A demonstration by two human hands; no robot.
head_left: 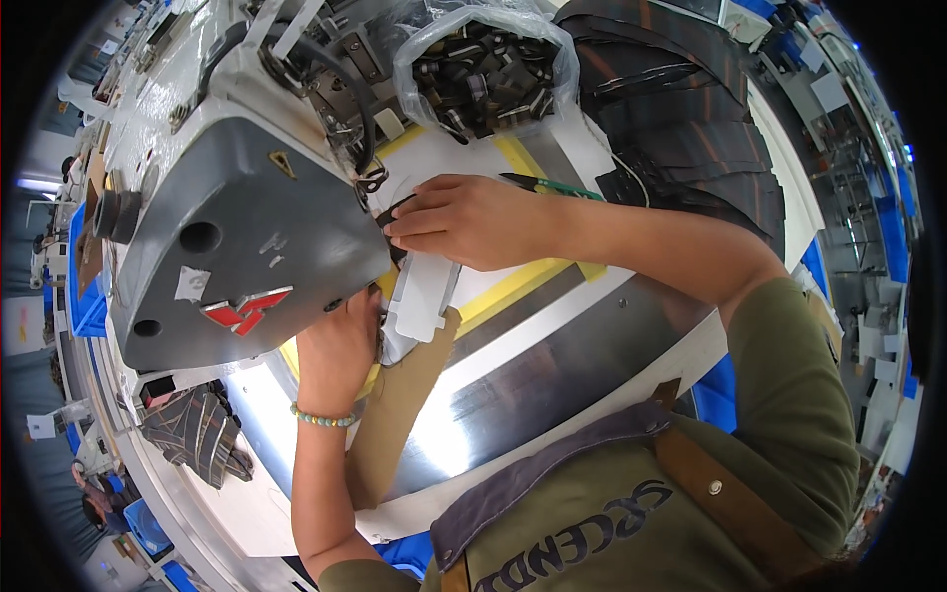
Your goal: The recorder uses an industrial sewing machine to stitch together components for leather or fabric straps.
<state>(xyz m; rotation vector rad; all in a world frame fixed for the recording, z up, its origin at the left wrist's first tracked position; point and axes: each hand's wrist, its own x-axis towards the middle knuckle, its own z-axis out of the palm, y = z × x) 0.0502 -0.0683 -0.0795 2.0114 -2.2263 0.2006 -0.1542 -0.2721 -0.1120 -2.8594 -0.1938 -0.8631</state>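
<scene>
The grey head of a sewing machine (266,212) stands to my left. Just right of its needle area, my right hand (473,219) reaches in from the right, fingers together and bent down onto a dark fabric piece (387,219). My left hand (340,340), with a beaded bracelet at its wrist, sits low against the machine head; the head covers most of its fingers. Between the hands lies a whitish plate (422,294), and greyish cloth (395,345) shows by my left thumb. Beyond my right wrist rests a slim green-and-black tool (552,185), its kind unclear.
A clear plastic bag (572,74) full of small dark pieces stands at the back. Stacked dark striped fabric (691,128) fills the far right. A brown cardboard strip (404,419) crosses the metal table edge. Folded striped fabric (202,434) lies at the left.
</scene>
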